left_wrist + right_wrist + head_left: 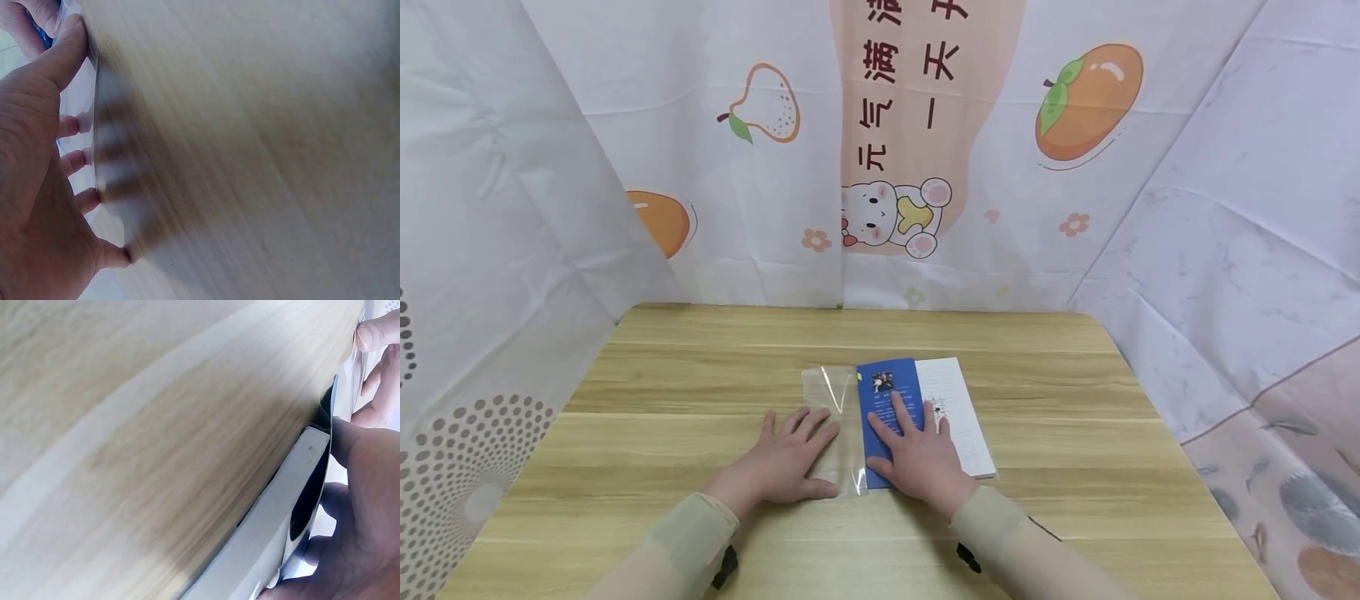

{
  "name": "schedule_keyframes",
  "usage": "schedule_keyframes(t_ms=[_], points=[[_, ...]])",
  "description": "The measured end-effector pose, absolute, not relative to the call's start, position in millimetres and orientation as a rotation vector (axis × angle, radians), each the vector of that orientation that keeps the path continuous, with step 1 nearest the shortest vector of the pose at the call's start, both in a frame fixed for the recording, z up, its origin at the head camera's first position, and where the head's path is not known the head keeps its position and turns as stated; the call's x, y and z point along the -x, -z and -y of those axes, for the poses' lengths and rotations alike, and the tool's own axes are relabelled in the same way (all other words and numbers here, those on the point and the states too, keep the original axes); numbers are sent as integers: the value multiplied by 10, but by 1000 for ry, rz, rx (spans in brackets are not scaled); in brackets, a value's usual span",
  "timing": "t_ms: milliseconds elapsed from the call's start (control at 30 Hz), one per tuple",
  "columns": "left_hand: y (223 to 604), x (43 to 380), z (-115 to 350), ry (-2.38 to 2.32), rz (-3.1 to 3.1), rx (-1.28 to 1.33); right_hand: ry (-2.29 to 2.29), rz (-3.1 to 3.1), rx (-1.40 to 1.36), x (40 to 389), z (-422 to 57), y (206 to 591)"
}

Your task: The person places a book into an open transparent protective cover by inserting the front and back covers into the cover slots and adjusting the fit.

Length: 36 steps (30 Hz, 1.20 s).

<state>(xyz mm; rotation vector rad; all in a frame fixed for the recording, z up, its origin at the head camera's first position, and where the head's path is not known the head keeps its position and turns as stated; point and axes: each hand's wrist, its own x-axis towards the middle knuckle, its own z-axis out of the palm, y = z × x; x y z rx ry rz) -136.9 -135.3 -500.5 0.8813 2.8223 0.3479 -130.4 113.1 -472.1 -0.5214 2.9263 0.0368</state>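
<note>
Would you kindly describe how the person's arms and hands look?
The left hand and right hand wear no gloves or visible rings. The left sleeve and right sleeve are pale beige, with greyer cuffs. A black piece shows beneath each, with a thin dark line, perhaps cable, by the right.

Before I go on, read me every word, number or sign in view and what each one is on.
"元气满满": wall cloth, running upward.
"一天": same cloth, beside it; the next character is cut off at the top.
Blue cover flap: white print, too small to read.
White page: faint lines and a dark scribble, unreadable.
No legible brand or number.
</note>
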Motion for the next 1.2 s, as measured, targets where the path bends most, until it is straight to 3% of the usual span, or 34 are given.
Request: schedule_keyframes(t_ms=[1200], points=[[4819, 1337, 1294, -351, -2746, -754, -41, -2961, 513, 1327, -1144, 4766]])
